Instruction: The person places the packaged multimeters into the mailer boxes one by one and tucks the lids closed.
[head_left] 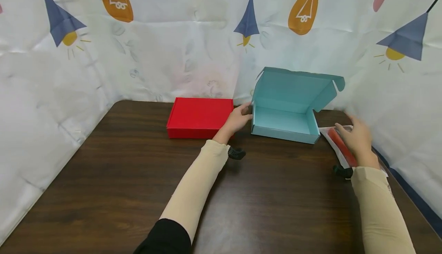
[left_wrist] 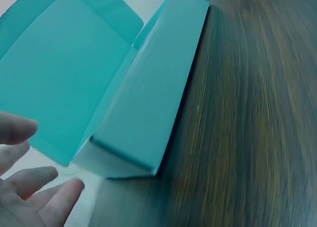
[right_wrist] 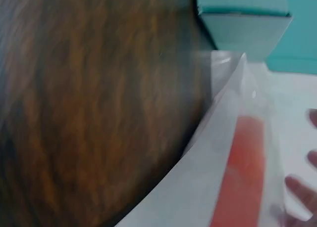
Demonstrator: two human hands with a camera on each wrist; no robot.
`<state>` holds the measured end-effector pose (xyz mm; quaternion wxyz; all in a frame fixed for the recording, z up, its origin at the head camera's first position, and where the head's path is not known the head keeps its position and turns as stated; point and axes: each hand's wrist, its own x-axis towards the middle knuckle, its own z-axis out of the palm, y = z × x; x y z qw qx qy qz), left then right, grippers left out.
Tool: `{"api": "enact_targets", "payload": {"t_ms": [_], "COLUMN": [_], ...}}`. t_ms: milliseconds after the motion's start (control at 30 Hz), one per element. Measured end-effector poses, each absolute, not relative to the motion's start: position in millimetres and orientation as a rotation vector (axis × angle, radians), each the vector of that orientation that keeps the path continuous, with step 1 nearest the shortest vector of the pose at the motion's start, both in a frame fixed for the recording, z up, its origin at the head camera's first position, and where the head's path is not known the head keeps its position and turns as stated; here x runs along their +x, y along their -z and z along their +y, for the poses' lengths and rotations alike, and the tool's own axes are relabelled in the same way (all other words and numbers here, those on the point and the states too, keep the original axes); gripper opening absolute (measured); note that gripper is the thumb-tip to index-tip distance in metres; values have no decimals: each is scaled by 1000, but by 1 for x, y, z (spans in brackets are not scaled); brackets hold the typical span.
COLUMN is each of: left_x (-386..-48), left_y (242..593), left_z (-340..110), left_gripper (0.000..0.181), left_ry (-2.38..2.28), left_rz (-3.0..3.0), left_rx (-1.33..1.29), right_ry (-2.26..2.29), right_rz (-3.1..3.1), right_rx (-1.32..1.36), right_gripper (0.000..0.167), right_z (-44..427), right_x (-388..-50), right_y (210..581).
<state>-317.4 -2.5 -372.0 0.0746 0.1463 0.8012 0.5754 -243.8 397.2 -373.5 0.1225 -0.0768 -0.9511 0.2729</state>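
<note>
A teal cardboard box (head_left: 283,120) stands with its lid raised and its inside facing me. My left hand (head_left: 238,119) is by the left end of this box, its fingers loosely bent and apart. In the left wrist view, a gap shows between those fingers (left_wrist: 30,181) and the box wall. At the box's right lies a white plastic packet with a red-orange strip (head_left: 342,142). Over the packet is my right hand (head_left: 359,137), fingers spread. The right wrist view is blurred and shows only its fingertips (right_wrist: 302,190) beside the packet; whether they touch it I cannot tell.
A closed red box (head_left: 202,116) lies left of the teal box, partly behind my left hand. The dark wooden table (head_left: 114,177) extends toward me. White printed sheeting (head_left: 155,54) hangs behind and along both sides.
</note>
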Motion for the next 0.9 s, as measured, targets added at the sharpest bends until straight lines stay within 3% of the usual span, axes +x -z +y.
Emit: {"api": "enact_targets", "payload": {"t_ms": [233, 567, 700, 900], "left_x": [-316, -314, -315, -316], "left_y": [377, 384, 388, 392], "left_z": [15, 24, 24, 25], "left_gripper": [62, 61, 60, 59], "left_ry": [-1669, -1653, -1649, -1651], "left_rz": [2377, 2389, 2378, 2366], "left_rx": [471, 402, 384, 355], "right_ry": [-663, -645, -644, -646], "right_rz": [-3055, -3242, -3253, -3221], "right_rx": [-359, -232, -237, -165], "right_gripper": [98, 112, 112, 97], "right_z": [420, 429, 429, 430], "right_x": [-236, -233, -233, -233], "right_y": [378, 379, 379, 376]}}
